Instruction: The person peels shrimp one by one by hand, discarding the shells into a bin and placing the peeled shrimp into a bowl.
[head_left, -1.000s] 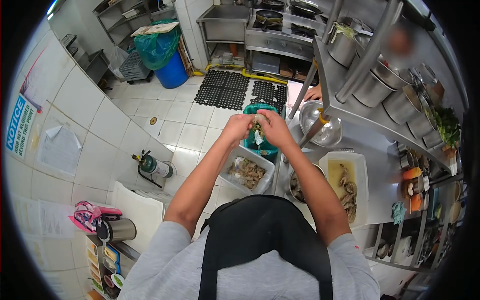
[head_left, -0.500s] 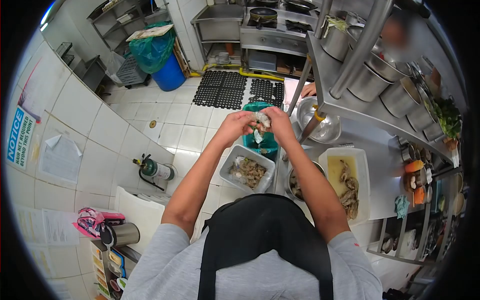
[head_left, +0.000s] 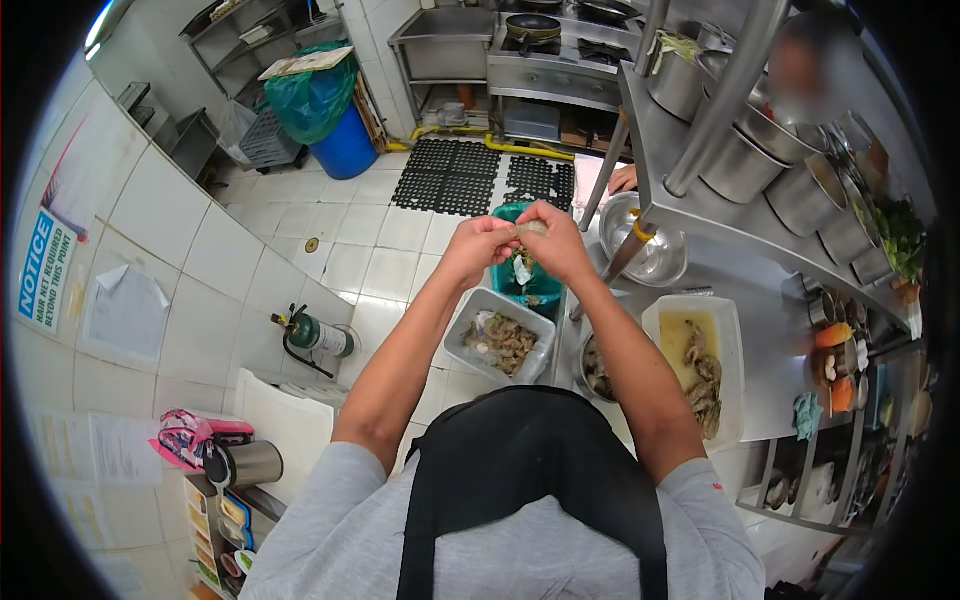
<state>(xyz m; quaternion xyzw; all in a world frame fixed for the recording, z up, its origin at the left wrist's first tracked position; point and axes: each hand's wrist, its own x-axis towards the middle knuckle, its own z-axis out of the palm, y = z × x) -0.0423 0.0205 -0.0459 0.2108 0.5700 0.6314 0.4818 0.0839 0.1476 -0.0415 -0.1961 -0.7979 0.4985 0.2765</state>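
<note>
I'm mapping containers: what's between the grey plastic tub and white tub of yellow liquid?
The head view shows a round metal bowl, partly behind the right forearm.

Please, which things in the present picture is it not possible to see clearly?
All in the head view:
- small item: mostly covered by left hand and right hand
- metal pot: partly behind right forearm
- green-lined bin: contents partly behind hands
- co-worker's head: blurred
- wall paper: print too small
</note>
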